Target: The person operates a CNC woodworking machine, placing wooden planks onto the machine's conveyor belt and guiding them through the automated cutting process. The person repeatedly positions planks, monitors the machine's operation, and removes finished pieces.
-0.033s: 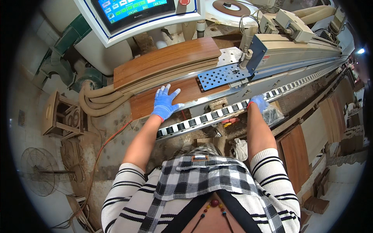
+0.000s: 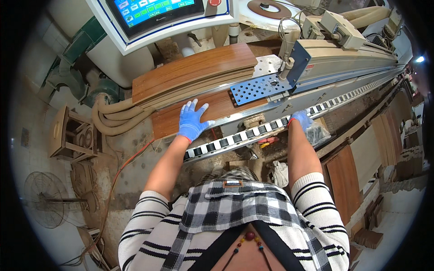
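Observation:
My left hand (image 2: pixel 192 123), in a blue glove with pale fingertips, lies with fingers spread at the near edge of a brown wood-grain board (image 2: pixel 212 107). That board rests on the machine bed and runs under a blue perforated plate (image 2: pixel 257 89). My right hand (image 2: pixel 302 119), also blue-gloved, is at the machine's front side beside the roller rail (image 2: pixel 262 131). Its fingers are mostly hidden, and whether it grips anything does not show. Behind the board sits a stack of similar brown boards (image 2: pixel 194 67).
A control screen (image 2: pixel 156 11) with a red button hangs at the top left. The long machine beam (image 2: pixel 348 56) stretches away to the right. Thick hoses (image 2: pixel 118 118) and an orange cable (image 2: pixel 121 169) lie on the left. More panels (image 2: pixel 343 178) lean at the right.
My left forearm has shifted very slightly to the right, the hand staying on the board. Nothing else has visibly moved.

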`<action>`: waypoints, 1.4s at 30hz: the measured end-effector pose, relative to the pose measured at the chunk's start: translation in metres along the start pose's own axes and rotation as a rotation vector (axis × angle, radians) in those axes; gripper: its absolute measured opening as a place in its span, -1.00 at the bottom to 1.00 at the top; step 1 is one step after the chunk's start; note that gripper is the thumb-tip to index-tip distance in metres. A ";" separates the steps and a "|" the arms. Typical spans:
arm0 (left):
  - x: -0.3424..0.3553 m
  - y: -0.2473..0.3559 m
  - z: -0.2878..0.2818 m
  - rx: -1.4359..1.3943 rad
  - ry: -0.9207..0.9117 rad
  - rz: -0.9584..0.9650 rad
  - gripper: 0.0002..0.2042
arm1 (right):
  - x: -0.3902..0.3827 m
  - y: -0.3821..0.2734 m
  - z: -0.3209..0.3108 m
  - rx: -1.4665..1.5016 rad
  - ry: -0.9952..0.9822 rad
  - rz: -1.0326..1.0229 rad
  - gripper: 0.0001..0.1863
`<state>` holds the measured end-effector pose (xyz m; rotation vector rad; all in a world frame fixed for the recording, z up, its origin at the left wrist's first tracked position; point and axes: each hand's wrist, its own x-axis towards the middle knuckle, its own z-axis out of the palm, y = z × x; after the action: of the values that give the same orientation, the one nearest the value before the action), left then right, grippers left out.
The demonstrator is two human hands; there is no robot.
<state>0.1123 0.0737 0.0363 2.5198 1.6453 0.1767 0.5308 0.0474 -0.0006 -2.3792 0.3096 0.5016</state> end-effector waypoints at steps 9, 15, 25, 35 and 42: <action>-0.103 -0.052 -0.025 0.025 0.208 -0.450 -0.21 | -0.007 -0.003 -0.005 0.025 0.041 0.020 -0.28; -0.116 -0.083 0.010 -0.207 0.366 -0.514 -0.39 | -0.001 0.000 -0.003 0.009 0.033 -0.009 -0.27; -0.115 -0.079 0.011 -0.217 0.404 -0.591 -0.42 | -0.016 -0.003 -0.013 0.042 0.023 -0.008 -0.26; -0.114 -0.083 0.010 -0.192 0.387 -0.578 -0.42 | 0.003 0.000 0.001 0.044 0.048 -0.010 -0.21; -0.114 -0.080 0.005 -0.203 0.379 -0.579 -0.43 | 0.000 -0.001 -0.002 0.056 0.007 -0.012 -0.20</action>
<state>-0.0047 0.0005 0.0143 1.8456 2.2793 0.7436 0.5313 0.0467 0.0016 -2.3276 0.3085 0.4736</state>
